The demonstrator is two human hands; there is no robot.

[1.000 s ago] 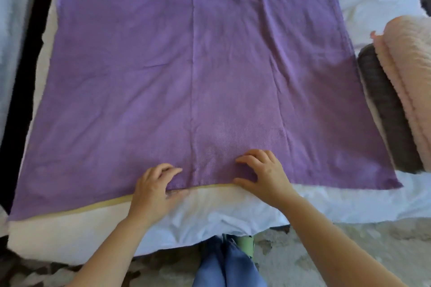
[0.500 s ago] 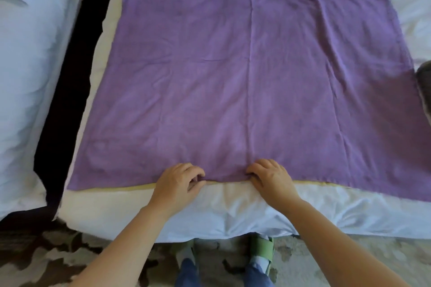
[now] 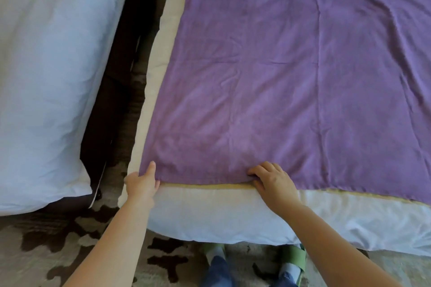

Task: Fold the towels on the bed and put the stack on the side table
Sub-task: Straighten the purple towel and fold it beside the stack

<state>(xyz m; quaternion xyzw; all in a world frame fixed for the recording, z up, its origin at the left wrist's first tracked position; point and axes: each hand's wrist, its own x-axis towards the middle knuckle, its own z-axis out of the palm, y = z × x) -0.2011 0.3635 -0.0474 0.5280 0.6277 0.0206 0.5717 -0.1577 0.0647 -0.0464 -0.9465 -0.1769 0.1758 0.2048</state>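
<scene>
The left hand (image 3: 142, 184) has slid from mid-edge to the near-left corner of the purple towel (image 3: 279, 77), thumb on top, seemingly pinching it. The right hand (image 3: 271, 178) still grips the near edge with curled fingers. The towel lies flat on the bed (image 3: 210, 212), likely ready for folding.

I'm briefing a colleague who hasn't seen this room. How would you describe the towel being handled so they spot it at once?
Find the bed right of the dark gap. Spread flat on it is the purple towel, left hand at its near corner, right hand on its near edge. It alone is purple.
</scene>
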